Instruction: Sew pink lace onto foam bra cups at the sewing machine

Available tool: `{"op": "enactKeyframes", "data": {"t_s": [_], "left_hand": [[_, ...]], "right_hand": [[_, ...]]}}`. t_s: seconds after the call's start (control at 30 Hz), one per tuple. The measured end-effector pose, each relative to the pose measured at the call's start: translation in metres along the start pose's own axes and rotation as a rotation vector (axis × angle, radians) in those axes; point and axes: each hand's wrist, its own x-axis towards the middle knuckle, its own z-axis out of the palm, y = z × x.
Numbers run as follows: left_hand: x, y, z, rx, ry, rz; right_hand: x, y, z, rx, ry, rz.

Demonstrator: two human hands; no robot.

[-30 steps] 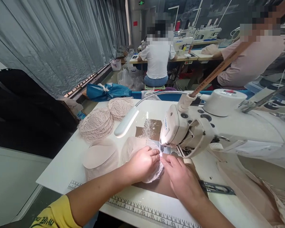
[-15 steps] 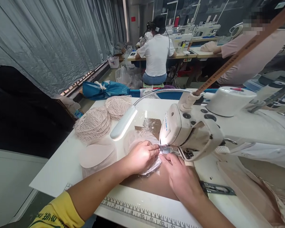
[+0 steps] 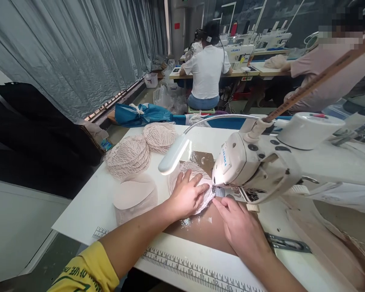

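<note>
"Where is the lace piece (image 3: pixel 207 196)?"

"Under the needle end of the white sewing machine (image 3: pixel 231 162), at its near left, lying over a brown sheet (image 3: pixel 197 231) on the white table (image 3: pixel 79 219)"

"And the left hand (image 3: pixel 187 194)?"

"Laid on top of the lace, palm down, fingers spread and pointing to the far side and the right. It presses on the lace rather than gripping it"

"What about the right hand (image 3: pixel 235 215)?"

"Its forefinger reaches the lace's right edge, just near of the needle area. The thumb is hidden, so I cannot tell whether it pinches the edge. The two hands are apart, with a strip of lace between them"

"What lies to the left?"

"Two lace stacks (image 3: pixel 129 156) at the far left, side by side, and smooth beige pieces (image 3: pixel 134 194) nearer, just left of the forearm. A lit lamp (image 3: pixel 173 156) hangs between the stacks and the machine"

"Anything along the near edge?"

"Printed ruler marks (image 3: pixel 185 269); on the far side, a person in a white shirt (image 3: pixel 207 73) sits at another table"
</note>
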Motion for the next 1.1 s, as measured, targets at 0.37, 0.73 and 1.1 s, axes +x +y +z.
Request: {"op": "enactKeyframes", "data": {"t_s": [0.37,0.73,1.1], "left_hand": [[-0.041,0.004,-0.045,-0.509,-0.397,0.407],[-0.028,0.017,-0.015,-0.223,-0.144,0.335],[-0.018,0.025,-0.024,-0.012,-0.247,0.196]], "right_hand": [[-0.014,0.010,-0.004,0.243,0.157,-0.007],[-0.009,0.009,-0.006,0.215,0.097,-0.063],[-0.002,0.005,-0.001,-0.082,0.076,-0.015]]}}
